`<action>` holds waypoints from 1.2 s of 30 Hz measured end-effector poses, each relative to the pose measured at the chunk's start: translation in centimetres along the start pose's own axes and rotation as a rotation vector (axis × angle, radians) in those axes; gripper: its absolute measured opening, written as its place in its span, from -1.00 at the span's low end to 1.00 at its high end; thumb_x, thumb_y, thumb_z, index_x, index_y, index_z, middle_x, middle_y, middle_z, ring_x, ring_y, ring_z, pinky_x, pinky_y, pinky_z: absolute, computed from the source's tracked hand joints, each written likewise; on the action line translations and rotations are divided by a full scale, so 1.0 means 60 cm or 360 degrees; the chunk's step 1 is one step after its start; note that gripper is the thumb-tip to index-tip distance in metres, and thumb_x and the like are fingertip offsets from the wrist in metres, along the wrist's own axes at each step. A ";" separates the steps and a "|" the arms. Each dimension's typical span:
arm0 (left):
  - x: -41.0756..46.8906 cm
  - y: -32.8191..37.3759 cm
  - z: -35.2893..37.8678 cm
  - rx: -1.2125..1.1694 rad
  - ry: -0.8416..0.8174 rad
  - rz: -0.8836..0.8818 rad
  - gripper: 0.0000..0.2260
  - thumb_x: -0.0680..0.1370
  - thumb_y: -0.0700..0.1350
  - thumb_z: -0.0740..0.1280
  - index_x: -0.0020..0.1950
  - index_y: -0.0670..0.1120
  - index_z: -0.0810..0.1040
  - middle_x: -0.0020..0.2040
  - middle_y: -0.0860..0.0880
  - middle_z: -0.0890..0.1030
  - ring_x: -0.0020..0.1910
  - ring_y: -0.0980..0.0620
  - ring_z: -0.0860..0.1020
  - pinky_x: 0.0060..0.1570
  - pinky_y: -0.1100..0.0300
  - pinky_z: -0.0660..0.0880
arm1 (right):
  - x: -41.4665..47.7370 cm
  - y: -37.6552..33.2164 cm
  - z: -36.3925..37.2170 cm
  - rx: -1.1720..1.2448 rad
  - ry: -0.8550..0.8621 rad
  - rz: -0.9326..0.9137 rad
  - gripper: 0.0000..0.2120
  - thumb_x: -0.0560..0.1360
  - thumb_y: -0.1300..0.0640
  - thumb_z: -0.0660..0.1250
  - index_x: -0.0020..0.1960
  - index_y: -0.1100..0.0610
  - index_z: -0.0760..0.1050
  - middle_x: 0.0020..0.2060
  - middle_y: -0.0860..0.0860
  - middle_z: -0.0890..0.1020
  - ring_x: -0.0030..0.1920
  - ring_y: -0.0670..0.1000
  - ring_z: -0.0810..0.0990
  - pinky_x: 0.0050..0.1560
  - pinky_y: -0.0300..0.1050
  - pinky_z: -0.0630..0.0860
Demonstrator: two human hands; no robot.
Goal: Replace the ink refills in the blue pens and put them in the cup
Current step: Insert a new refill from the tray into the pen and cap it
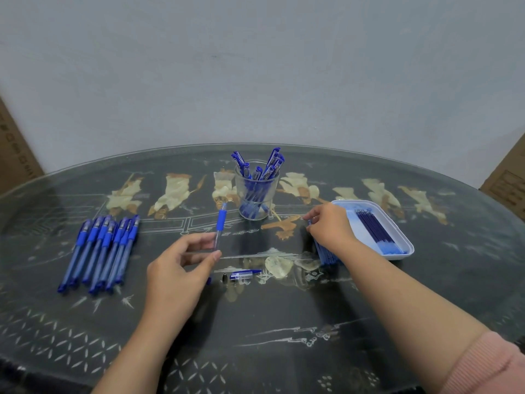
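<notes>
My left hand [181, 263] pinches an open pen barrel [220, 227] with a blue grip, held upright above the table. My right hand [329, 226] reaches onto a bundle of blue refills [326, 255] lying left of the white tray [403, 255], fingertips curled on the bundle's far end. A blue pen cap [245, 275] and a small dark tip piece [225, 277] lie on the table between my arms. The clear cup [255, 191] at centre back holds several blue pens. A row of several blue pens [102, 251] lies at the left.
The white tray holds several dark blue refills [375, 231]. The round glass-topped table [255, 322] carries a painted pattern. Cardboard boxes stand at the far left [14, 155] and far right [508, 180] edges against the wall.
</notes>
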State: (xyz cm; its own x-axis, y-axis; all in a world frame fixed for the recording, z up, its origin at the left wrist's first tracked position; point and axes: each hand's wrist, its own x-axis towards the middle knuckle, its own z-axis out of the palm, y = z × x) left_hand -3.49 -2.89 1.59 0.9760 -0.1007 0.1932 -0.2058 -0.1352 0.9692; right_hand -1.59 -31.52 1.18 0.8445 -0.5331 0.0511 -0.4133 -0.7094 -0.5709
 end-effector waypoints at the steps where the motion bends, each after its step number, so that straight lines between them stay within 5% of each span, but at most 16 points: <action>1: 0.000 0.000 0.000 0.0010 -0.0003 0.0004 -0.69 0.43 -0.30 0.49 -0.07 0.13 0.65 -0.13 0.16 0.69 -0.22 0.15 0.64 0.04 -0.02 0.59 | -0.001 0.000 0.000 0.0000 0.0004 -0.0001 -0.73 0.46 0.40 0.31 -0.05 0.06 0.61 -0.02 0.11 0.63 -0.03 0.09 0.59 -0.11 -0.15 0.47; 17: -0.001 0.003 0.001 0.0016 -0.0020 0.0010 -0.71 0.44 -0.30 0.48 -0.05 0.11 0.65 -0.12 0.18 0.68 -0.20 0.19 0.64 0.04 0.03 0.59 | -0.009 -0.007 -0.003 0.0011 0.0018 -0.0044 -0.77 0.49 0.37 0.31 -0.03 0.06 0.58 -0.01 0.11 0.62 -0.07 0.05 0.56 -0.15 -0.17 0.42; 25: -0.014 0.006 0.015 -0.0021 -0.0026 0.0167 -0.72 0.43 -0.34 0.47 -0.02 0.03 0.66 -0.10 0.06 0.69 -0.17 0.19 0.64 -0.15 0.43 0.52 | -0.030 0.017 -0.065 0.0302 0.0367 -0.0008 -0.81 0.52 0.28 0.31 0.00 0.03 0.60 -0.28 -0.06 0.56 -0.33 -0.13 0.48 -0.41 -0.40 0.31; 27: -0.021 0.008 0.024 -0.0056 -0.0051 0.0198 -0.72 0.42 -0.37 0.47 -0.02 -0.01 0.66 -0.10 0.01 0.69 -0.17 0.17 0.64 -0.18 0.45 0.51 | -0.033 0.039 -0.090 0.0273 0.0424 0.0090 -0.80 0.52 0.29 0.30 0.01 0.06 0.63 -0.23 -0.02 0.59 -0.32 -0.08 0.50 -0.34 -0.36 0.35; 32: -0.036 0.003 0.041 0.0026 -0.0106 0.0274 -0.70 0.39 -0.38 0.49 -0.04 0.00 0.67 -0.13 0.00 0.69 -0.19 0.17 0.64 -0.23 0.42 0.53 | -0.014 0.097 -0.112 0.0042 0.0222 0.0373 -0.76 0.50 0.30 0.30 -0.02 0.01 0.65 0.13 0.03 0.66 0.11 0.08 0.61 0.11 -0.15 0.50; 36: -0.036 0.004 0.045 0.0032 -0.0120 0.0271 -0.71 0.39 -0.41 0.49 -0.05 -0.04 0.68 -0.14 -0.03 0.69 -0.22 0.20 0.63 -0.24 0.48 0.50 | -0.007 0.106 -0.104 -0.0101 0.0128 0.0414 -0.67 0.49 0.32 0.23 0.09 0.03 0.66 0.22 0.05 0.62 0.21 0.11 0.57 0.22 -0.10 0.48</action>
State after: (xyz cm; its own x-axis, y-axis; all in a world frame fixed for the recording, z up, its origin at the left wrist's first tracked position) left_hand -5.86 -5.37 0.99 0.9189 -0.1975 0.3414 -0.3697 -0.1297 0.9201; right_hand -6.70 -38.69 2.63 0.6784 -0.7343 -0.0242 -0.6354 -0.5698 -0.5212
